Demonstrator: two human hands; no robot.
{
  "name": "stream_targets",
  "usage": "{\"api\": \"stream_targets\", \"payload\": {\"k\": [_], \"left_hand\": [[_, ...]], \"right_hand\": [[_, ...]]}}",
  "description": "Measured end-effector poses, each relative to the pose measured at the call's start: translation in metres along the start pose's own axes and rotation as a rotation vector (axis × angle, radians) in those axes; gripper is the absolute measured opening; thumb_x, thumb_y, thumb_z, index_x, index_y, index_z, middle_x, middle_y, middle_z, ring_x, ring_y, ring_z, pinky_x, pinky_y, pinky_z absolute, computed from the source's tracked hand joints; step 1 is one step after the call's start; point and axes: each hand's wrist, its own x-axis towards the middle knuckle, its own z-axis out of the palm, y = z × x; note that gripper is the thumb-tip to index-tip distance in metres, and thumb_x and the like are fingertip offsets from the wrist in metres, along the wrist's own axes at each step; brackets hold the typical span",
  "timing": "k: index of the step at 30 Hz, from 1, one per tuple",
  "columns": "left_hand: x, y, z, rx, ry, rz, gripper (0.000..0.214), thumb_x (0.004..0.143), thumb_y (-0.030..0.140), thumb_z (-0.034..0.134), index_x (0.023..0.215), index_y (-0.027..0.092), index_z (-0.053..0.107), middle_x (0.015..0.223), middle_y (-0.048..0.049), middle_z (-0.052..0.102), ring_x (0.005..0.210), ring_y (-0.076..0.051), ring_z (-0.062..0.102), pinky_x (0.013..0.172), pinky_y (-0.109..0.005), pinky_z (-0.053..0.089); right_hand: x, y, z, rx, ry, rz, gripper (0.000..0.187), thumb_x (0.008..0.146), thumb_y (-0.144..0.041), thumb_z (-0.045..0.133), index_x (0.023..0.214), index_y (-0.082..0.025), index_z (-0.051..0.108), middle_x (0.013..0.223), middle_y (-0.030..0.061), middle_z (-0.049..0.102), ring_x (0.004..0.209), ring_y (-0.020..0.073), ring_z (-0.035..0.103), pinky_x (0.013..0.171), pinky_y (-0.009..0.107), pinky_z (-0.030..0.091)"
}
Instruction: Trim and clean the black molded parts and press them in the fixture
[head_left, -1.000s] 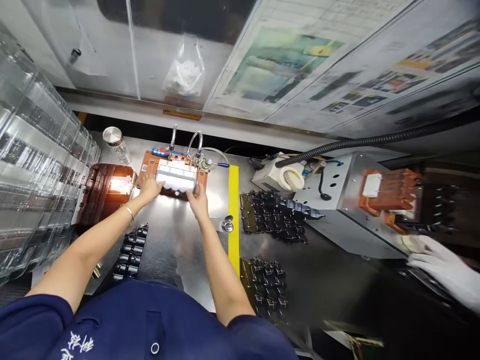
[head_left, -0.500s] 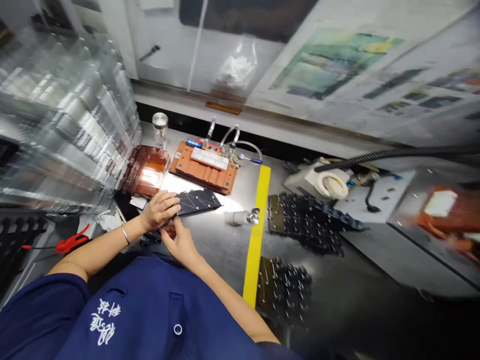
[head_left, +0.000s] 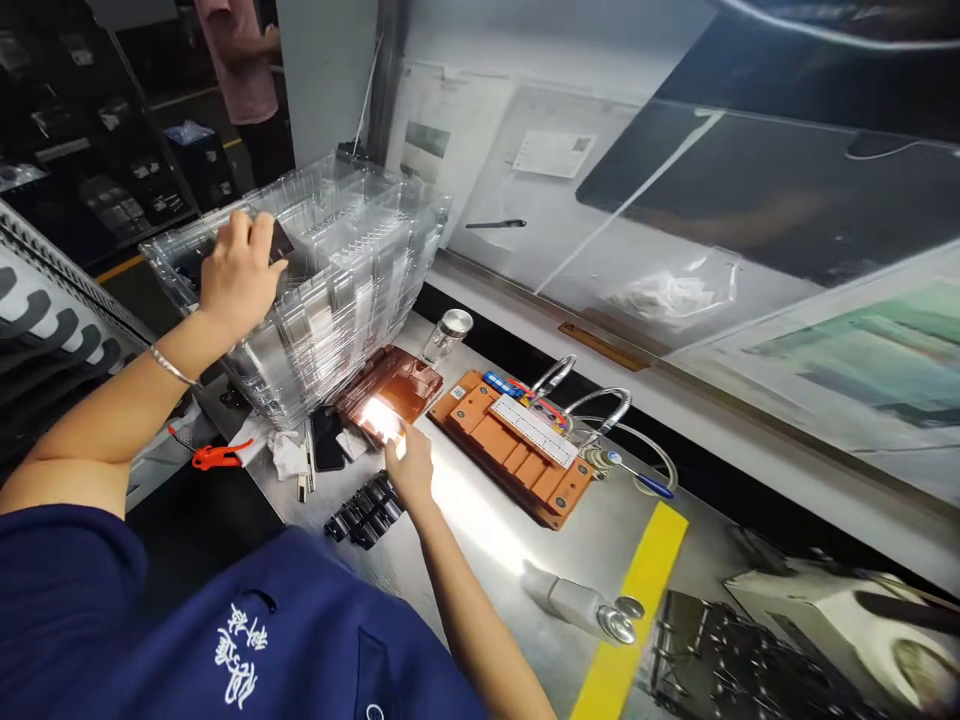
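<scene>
My left hand (head_left: 238, 272) is raised over the top of a tall stack of clear plastic trays (head_left: 345, 290), fingers curled round a small dark part at the top tray. My right hand (head_left: 409, 465) rests low on the steel bench (head_left: 480, 540), fingers down at the edge of a brown tray (head_left: 390, 395) under bright glare; whether it holds anything is hidden. A row of black parts (head_left: 365, 512) lies just left of that hand. An orange fixture (head_left: 517, 445) with a white strip on top stands to its right.
A small glass jar (head_left: 448, 335) stands behind the brown tray. A bottle (head_left: 581, 605) lies on its side near the yellow tape line (head_left: 637, 600). Black parts trays (head_left: 720, 660) lie at lower right. Red clip (head_left: 217, 455) at left. A person stands at the far left back.
My left hand has risen from the bench to the top of the clear tray stack. My right hand has moved to the brown tray. The camera has swung left.
</scene>
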Motion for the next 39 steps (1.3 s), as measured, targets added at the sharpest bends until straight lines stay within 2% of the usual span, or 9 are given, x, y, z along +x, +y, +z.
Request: {"api": "stream_targets", "payload": {"k": [5, 11, 13, 17, 20, 23, 29, 35, 39], "left_hand": [[0.011, -0.016, 0.022, -0.088, -0.412, 0.063, 0.051, 0.091, 0.052, 0.044, 0.121, 0.012, 0.053, 0.124, -0.0149, 0.058, 0.122, -0.032, 0.05, 0.104, -0.051, 0.037], [-0.065, 0.025, 0.003, -0.741, -0.387, 0.149, 0.031, 0.09, 0.042, 0.05, 0.093, 0.017, 0.067, 0.091, -0.0062, 0.07, 0.086, -0.017, 0.066, 0.08, -0.029, 0.052], [-0.105, 0.04, 0.029, -0.931, -0.642, -0.009, 0.034, 0.091, 0.042, 0.048, 0.076, 0.017, 0.066, 0.068, -0.0021, 0.068, 0.061, -0.013, 0.063, 0.06, -0.024, 0.051], [-0.161, 0.055, 0.125, -0.848, -1.045, -0.649, 0.038, 0.089, 0.046, 0.049, 0.085, 0.012, 0.063, 0.078, -0.0096, 0.071, 0.056, -0.016, 0.065, 0.05, -0.026, 0.051], [-0.17, 0.059, 0.183, -0.948, -1.143, -1.056, 0.043, 0.09, 0.05, 0.046, 0.093, 0.009, 0.059, 0.086, -0.0156, 0.07, 0.058, -0.018, 0.066, 0.053, -0.028, 0.054], [-0.168, 0.063, 0.205, -1.073, -1.132, -1.149, 0.032, 0.085, 0.041, 0.059, 0.089, 0.009, 0.057, 0.08, -0.0136, 0.069, 0.064, -0.017, 0.067, 0.06, -0.028, 0.056], [-0.172, 0.079, 0.202, -1.209, -1.056, -1.027, 0.014, 0.077, 0.015, 0.064, 0.09, 0.012, 0.06, 0.082, -0.007, 0.07, 0.069, -0.012, 0.066, 0.067, -0.023, 0.053], [-0.174, 0.091, 0.192, -1.144, -0.949, -0.301, 0.015, 0.08, 0.019, 0.054, 0.085, 0.014, 0.068, 0.078, -0.0041, 0.07, 0.074, -0.015, 0.063, 0.072, -0.025, 0.05], [-0.169, 0.09, 0.188, -1.136, -0.924, -0.111, 0.022, 0.085, 0.023, 0.049, 0.084, 0.015, 0.07, 0.08, -0.0046, 0.071, 0.076, -0.016, 0.063, 0.075, -0.026, 0.048]], "right_hand": [[0.026, -0.008, 0.055, -0.405, -0.287, -0.112, 0.051, 0.085, -0.02, 0.052, 0.132, -0.003, 0.048, 0.143, 0.0263, 0.041, 0.134, 0.0349, 0.034, 0.106, 0.053, 0.027], [0.03, 0.004, 0.062, -0.434, -0.366, -0.126, 0.03, 0.092, -0.017, 0.044, 0.113, -0.011, 0.064, 0.125, 0.0186, 0.06, 0.119, 0.0274, 0.051, 0.102, 0.044, 0.033], [0.032, 0.005, 0.058, -0.416, -0.378, -0.123, 0.028, 0.093, -0.018, 0.044, 0.107, -0.013, 0.068, 0.112, 0.0161, 0.067, 0.108, 0.0243, 0.058, 0.097, 0.038, 0.039], [0.03, 0.005, 0.046, -0.378, -0.334, -0.115, 0.029, 0.095, -0.023, 0.044, 0.106, -0.017, 0.07, 0.106, 0.0116, 0.071, 0.1, 0.0206, 0.063, 0.089, 0.031, 0.046], [0.019, 0.009, 0.033, -0.342, -0.284, -0.115, 0.029, 0.095, -0.024, 0.045, 0.111, -0.021, 0.068, 0.116, 0.0084, 0.068, 0.107, 0.0192, 0.061, 0.093, 0.032, 0.046], [0.005, 0.014, 0.016, -0.228, -0.227, -0.132, 0.029, 0.094, -0.023, 0.046, 0.111, -0.021, 0.069, 0.119, 0.0092, 0.067, 0.111, 0.0201, 0.061, 0.096, 0.035, 0.046], [0.01, 0.0, -0.014, 0.067, -0.222, -0.135, 0.024, 0.085, -0.03, 0.062, 0.103, -0.019, 0.072, 0.107, 0.009, 0.072, 0.103, 0.0207, 0.065, 0.094, 0.035, 0.049], [0.048, -0.039, -0.028, 0.039, -0.169, -0.02, 0.019, 0.083, -0.025, 0.061, 0.094, -0.017, 0.075, 0.089, 0.0082, 0.073, 0.08, 0.0183, 0.066, 0.074, 0.028, 0.051], [0.061, -0.043, -0.044, 0.157, -0.328, 0.016, 0.018, 0.08, -0.015, 0.059, 0.079, -0.018, 0.076, 0.075, 0.0024, 0.073, 0.07, 0.0156, 0.066, 0.065, 0.024, 0.048]]}}
